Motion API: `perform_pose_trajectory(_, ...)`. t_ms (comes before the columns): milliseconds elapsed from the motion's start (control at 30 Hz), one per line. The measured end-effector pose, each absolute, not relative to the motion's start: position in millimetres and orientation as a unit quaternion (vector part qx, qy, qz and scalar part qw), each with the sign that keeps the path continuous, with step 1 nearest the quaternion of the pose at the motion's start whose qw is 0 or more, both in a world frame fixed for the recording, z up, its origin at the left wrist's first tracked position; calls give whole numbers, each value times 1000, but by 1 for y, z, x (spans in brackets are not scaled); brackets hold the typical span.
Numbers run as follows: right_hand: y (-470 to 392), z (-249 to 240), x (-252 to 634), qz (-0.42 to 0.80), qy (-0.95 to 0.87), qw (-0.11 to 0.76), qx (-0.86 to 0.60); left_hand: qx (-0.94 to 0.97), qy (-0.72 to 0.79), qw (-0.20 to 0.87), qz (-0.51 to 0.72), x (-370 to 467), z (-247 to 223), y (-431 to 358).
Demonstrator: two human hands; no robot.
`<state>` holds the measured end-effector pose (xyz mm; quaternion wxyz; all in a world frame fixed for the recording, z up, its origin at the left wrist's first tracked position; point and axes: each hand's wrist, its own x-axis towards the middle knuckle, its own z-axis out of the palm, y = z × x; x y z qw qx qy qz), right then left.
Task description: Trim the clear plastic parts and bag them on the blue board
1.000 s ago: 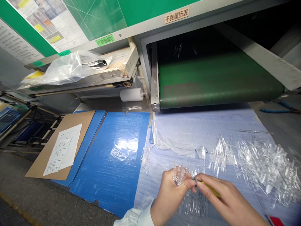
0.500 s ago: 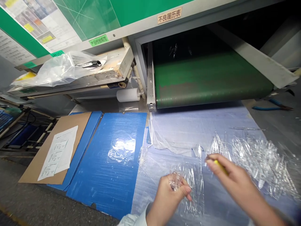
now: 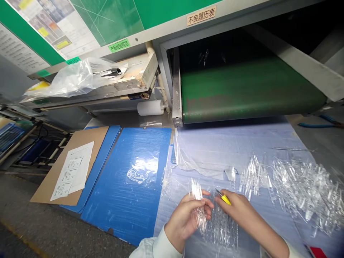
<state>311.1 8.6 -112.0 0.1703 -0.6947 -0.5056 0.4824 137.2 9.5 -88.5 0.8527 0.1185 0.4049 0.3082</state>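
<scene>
A small bundle of thin clear plastic pieces [image 3: 196, 190] stands upright in my left hand [image 3: 182, 216], its thumb across the front and fingers curled behind. My right hand [image 3: 238, 206] is closed on a yellow-handled knife [image 3: 225, 199] whose dark, pointed tip faces up and left, close to the left fingertips. Below and between the hands lies a row of similar clear pieces [image 3: 223, 229] on the pale blue sheet [image 3: 215, 147]. A large loose heap of clear pieces [image 3: 309, 186] spreads to the right, with a smaller pile [image 3: 251, 175] beside it.
A green conveyor belt [image 3: 249, 89] ends above the sheet's far side. Left are a blue board [image 3: 115, 193] and brown cardboard [image 3: 92, 154] with papers. Blue-handled pliers [image 3: 317, 125] lie at far right; a red item [image 3: 317, 252] shows at bottom right. A shelf [image 3: 129, 80] holds a plastic bag.
My left hand has turned and raised its bundle upright. My right hand has moved left and down with the knife, away from the smaller pile towards the left hand. The view has shifted slightly.
</scene>
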Motion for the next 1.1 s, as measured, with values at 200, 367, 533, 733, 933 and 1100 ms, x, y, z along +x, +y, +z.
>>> perform_pose_trajectory(200,18,-92,311,517,-507,210,-657,118,365,886,262,147,-90,7)
perform_pose_trajectory(367,25,-92,307,565,-482,248,-622,110,353,897,242,153,-87,3)
perform_pose_trajectory(533,21,-92,310,563,-458,262,-636,72,387,877,274,156,-86,1)
perform_pose_trajectory(733,21,-87,314,553,-437,270,-656,67,401,865,294,159,-84,2)
perform_pose_trajectory(933,22,-79,313,589,-416,262,-641,94,423,848,306,159,-83,2)
perform_pose_trajectory(1100,22,-74,313,617,-412,259,-619,125,421,852,284,156,-82,3)
